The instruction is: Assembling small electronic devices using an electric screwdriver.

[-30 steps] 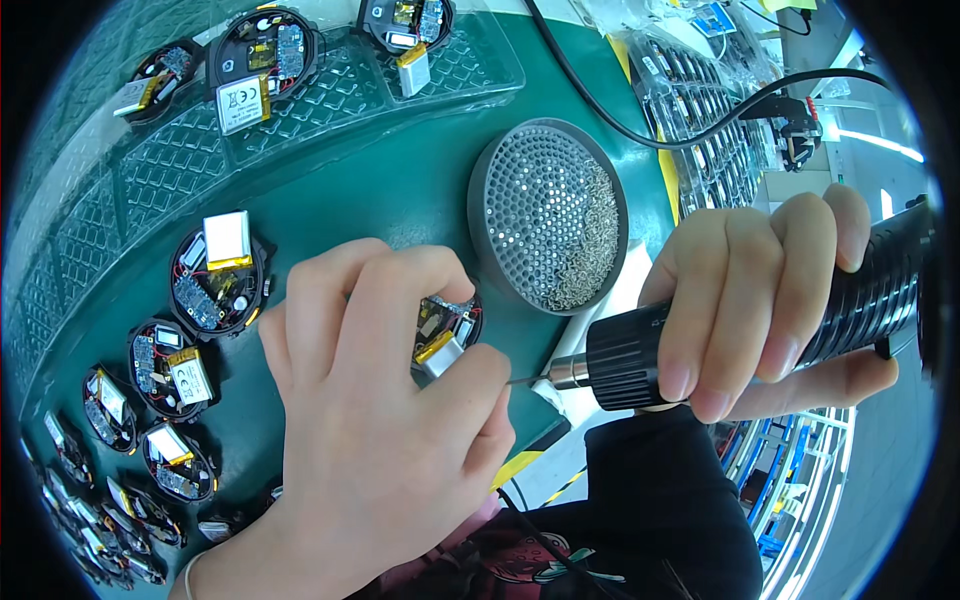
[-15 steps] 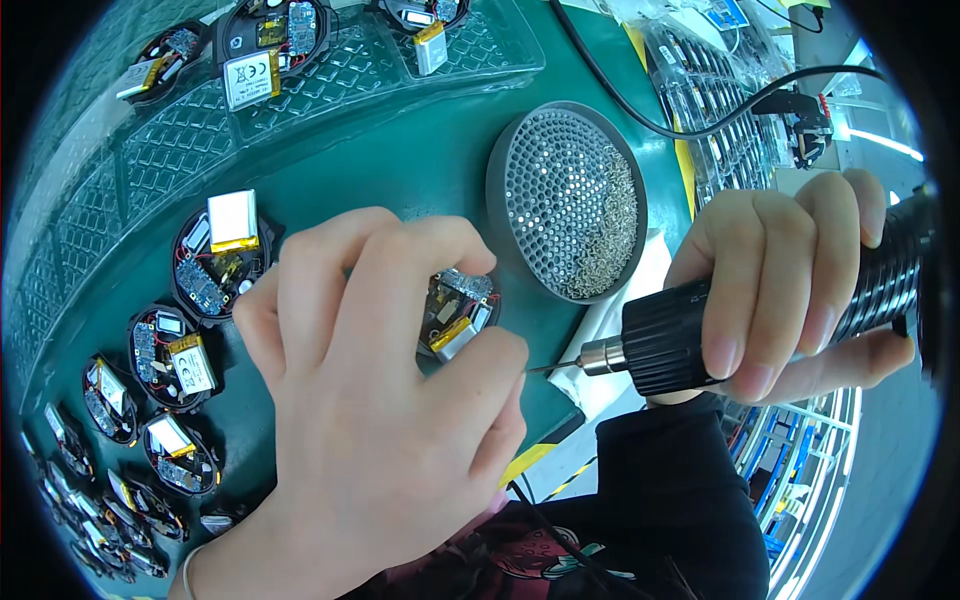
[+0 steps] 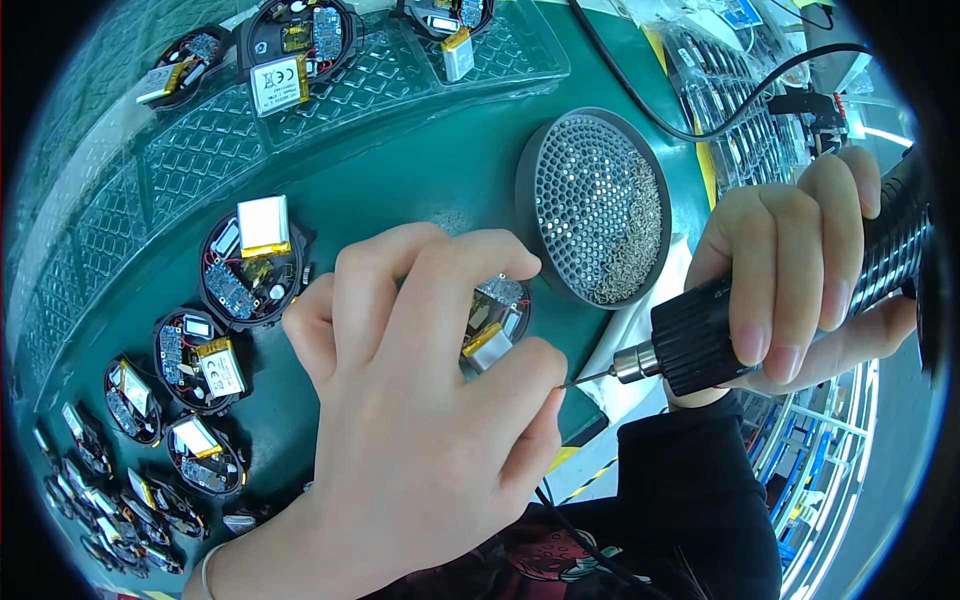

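Note:
My left hand is curled around a round black device housing, covering most of it. A small circuit board and a silver battery with a yellow edge show between index finger and thumb. My right hand grips a black electric screwdriver, held nearly level. Its thin bit points left and reaches the outline of my left thumb; its very tip is hidden there. Beyond the hands stands a round grey dish with a perforated plate, small screws standing in holes and more heaped at its right side.
Several similar open housings with boards and batteries lie on the green mat at left, crowded at lower left. A clear plastic tray holds more at the back. A black cable and bagged parts lie at far right.
The whole view has shifted, so nearly everything appears farther right. My left hand has moved slightly right relative to the mat. Both hands keep their grips.

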The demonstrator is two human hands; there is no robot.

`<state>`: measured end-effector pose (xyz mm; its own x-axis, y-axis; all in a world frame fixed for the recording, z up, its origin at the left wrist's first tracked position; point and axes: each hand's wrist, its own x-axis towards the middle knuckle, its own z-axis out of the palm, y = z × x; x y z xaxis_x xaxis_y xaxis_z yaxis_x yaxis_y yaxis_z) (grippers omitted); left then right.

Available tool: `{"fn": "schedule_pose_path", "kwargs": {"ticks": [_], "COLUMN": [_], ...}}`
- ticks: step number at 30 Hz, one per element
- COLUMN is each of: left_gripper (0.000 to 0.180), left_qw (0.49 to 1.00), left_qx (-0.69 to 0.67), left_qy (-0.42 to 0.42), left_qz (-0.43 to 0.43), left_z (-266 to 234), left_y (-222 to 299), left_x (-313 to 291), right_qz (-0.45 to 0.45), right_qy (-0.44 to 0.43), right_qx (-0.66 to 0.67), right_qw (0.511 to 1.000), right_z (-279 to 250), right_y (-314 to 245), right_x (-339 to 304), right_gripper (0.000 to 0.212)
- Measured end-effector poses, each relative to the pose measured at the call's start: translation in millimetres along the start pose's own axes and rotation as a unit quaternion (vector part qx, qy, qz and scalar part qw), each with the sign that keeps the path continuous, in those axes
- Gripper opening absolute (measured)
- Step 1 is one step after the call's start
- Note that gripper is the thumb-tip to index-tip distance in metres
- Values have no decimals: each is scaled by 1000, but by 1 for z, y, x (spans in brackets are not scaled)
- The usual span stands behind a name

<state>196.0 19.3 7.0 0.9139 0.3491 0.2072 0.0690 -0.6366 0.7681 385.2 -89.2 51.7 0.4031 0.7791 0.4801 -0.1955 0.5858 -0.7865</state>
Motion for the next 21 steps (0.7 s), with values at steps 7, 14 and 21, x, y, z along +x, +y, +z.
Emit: {"fn": "schedule_pose_path", "kwargs": {"ticks": [7,14,21], "left_gripper": [20,35,40], "left_qw": [1000,996,998], "left_qx": [10,75,12], "left_qy": [0,43,12], "left_qz": [-3,35,58], "left_z": [0,0,15], "left_y": [0,-3,-4], "left_x": [-2,4,-6], "right_qz": [-43,-31,-104], "right_qy": [3,-19,-63], "right_qx": [-28,-22,-80], "right_qw": [999,999,989], "right_z": [5,2,2], "right_y": [10,8,8], "right_x": [-3,-7,-9], "right_gripper": [49,53,60]}}
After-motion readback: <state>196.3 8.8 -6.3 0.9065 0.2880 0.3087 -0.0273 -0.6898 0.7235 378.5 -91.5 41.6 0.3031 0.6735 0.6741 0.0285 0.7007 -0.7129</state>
